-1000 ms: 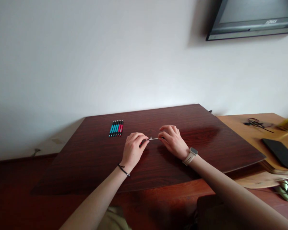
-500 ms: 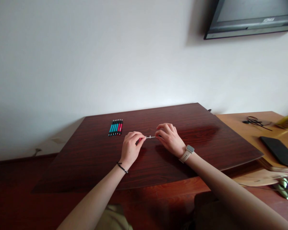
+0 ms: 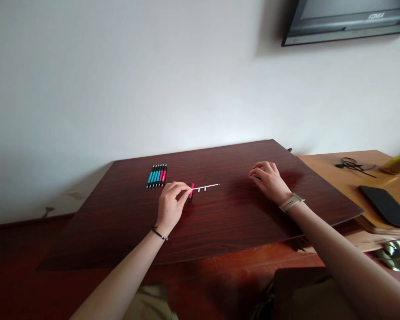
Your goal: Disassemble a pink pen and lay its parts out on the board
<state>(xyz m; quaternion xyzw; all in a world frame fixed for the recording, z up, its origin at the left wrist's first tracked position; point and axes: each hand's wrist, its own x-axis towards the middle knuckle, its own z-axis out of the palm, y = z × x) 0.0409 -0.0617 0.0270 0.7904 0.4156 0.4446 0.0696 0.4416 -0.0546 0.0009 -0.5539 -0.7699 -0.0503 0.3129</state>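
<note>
Plain white wall behind; a dark red-brown wooden tabletop [image 3: 220, 222] lies in front of it, with a lighter wood surface [image 3: 340, 171] adjoining on the right. Left hand [image 3: 169, 205] rests on the tabletop, thumb and forefinger pinched on the near end of a thin white rod [image 3: 206, 186]; the rod points right, and two small white tabs sit along it. A short pink-and-black pen piece [image 3: 190, 192] lies just beside the left fingertips, touching or nearly touching the rod's end; cannot tell which. Right hand [image 3: 269, 180] is well apart from the rod, to the right, knuckles up, fingers curled loosely with tips on the tabletop; something dark shows under the fingertips, but whether it is gripped cannot be told. A beige wristwatch [image 3: 290, 202] is on the right wrist, a thin black band [image 3: 160, 234] on the left. A row of teal and pink pens [image 3: 156, 175] lies side by side beyond the left hand. On the lighter surface: a black phone [image 3: 380, 205] and a tangle of black cable [image 3: 351, 164]. A screen [image 3: 346, 20] is mounted top right.
</note>
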